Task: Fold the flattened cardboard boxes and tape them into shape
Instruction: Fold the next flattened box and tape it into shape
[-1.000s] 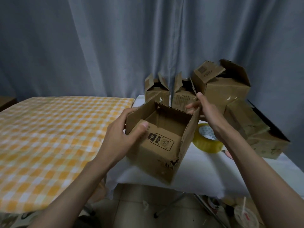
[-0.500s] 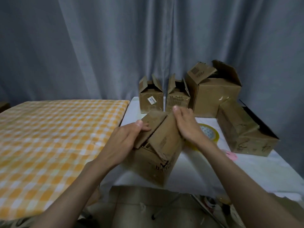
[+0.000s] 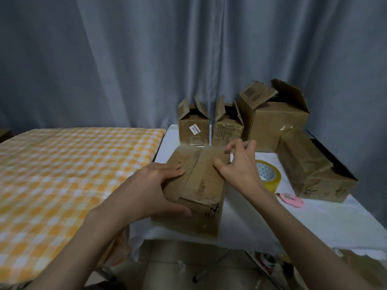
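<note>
A small brown cardboard box [image 3: 201, 185] stands at the front left corner of the white table [image 3: 314, 222], its top flaps folded down and meeting along a middle seam. My left hand [image 3: 150, 189] grips the box's left side, fingers on the left flap and thumb round the front face. My right hand [image 3: 240, 168] rests on the right flap by its thumb and heel, while its fingers are raised and loosely curled above the far edge. A roll of yellowish tape [image 3: 270, 176] lies flat just right of the box, partly behind my right hand.
Two small open-topped boxes [image 3: 193, 126] [image 3: 228, 126] and a larger one [image 3: 272, 122] stand along the curtain at the back. Another box [image 3: 314, 170] lies on its side at the right. A pink cutter [image 3: 292, 199] lies beside the tape. An orange checked cloth [image 3: 62, 174] covers the surface at the left.
The box was open and tilted in the air; both hands folded its flaps down and set it level at the table's edge. My right hand's fingers have lifted off the flap.
</note>
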Motion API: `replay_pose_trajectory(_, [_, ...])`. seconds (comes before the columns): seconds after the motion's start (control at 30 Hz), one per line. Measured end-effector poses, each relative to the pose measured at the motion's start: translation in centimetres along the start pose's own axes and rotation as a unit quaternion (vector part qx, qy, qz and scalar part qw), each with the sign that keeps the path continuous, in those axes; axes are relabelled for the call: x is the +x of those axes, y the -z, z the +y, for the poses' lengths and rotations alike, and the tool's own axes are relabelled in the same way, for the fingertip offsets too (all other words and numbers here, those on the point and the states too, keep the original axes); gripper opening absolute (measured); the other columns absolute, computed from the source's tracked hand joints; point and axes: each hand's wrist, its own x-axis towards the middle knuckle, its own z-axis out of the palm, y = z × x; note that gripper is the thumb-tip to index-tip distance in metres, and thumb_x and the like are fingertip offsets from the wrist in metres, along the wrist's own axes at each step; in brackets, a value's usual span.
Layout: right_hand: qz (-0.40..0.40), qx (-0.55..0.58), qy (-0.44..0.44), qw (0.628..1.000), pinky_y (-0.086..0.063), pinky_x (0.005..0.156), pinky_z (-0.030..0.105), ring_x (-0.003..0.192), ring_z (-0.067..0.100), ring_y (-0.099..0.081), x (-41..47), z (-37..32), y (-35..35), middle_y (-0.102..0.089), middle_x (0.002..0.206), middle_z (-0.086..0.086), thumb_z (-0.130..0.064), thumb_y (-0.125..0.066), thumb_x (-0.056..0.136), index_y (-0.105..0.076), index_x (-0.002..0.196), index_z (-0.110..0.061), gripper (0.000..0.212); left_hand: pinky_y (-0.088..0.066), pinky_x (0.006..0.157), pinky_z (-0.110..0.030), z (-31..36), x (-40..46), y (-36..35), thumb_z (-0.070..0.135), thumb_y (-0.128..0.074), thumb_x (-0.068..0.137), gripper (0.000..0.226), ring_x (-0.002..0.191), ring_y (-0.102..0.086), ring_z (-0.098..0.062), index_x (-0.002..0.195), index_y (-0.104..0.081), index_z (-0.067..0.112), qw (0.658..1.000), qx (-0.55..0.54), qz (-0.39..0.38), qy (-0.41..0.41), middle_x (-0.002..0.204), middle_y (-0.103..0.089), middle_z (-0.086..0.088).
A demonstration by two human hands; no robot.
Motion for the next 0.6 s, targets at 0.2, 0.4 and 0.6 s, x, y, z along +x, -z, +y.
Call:
replay_pose_trajectory(0.2, [-0.018, 0.013, 0.059, 0.998, -0.035, 0.096, 0.021, 0.113, 0.01, -0.05, -1.0, -0.3, -1.3, -0.046, 0.116, -0.008, -0.033, -0.069, 0.088, -0.066, 0.119, -0.019, 0.033, -0.041, 0.105, -0.033, 1.7, 0.9, -1.6, 0.097, -0.051, 0.05, 0.115, 0.132, -0.039, -0.01, 0.147, -0.04, 0.035, 0.993, 0.031, 0.074, 0.084, 0.148, -0.043, 0.013])
replay_pose_trajectory(0.4, [-0.065, -0.037, 0.094, 0.993, -0.029, 0.099, 0.019, 0.127, 0.012, -0.046, -0.8, -0.4, -1.8, -0.049, 0.135, -0.007, -0.038, -0.058, 0.097, -0.057, 0.138, -0.016, 0.047, -0.041, 0.105, -0.035, 1.4, 3.5, -3.8, 0.092, -0.041, 0.065, 0.109, 0.136, -0.037, -0.013, 0.147, -0.041, 0.022, 0.985, 0.061, 0.13, 0.093, 0.148, -0.042, 0.007])
replay_pose_trajectory(0.6, [-0.125, -0.074, 0.088, 0.985, -0.014, 0.123, 0.034, 0.153, 0.015, -0.015, -0.9, -0.2, -2.6, -0.022, 0.165, -0.002, -0.044, -0.034, 0.106, -0.03, 0.157, -0.019, 0.056, -0.017, 0.12, -0.033, -0.2, 5.3, -4.4, 0.09, -0.038, 0.072, 0.107, 0.149, -0.019, -0.012, 0.155, -0.028, 0.023, 0.988, 0.055, 0.112, 0.094, 0.162, -0.025, 0.008])
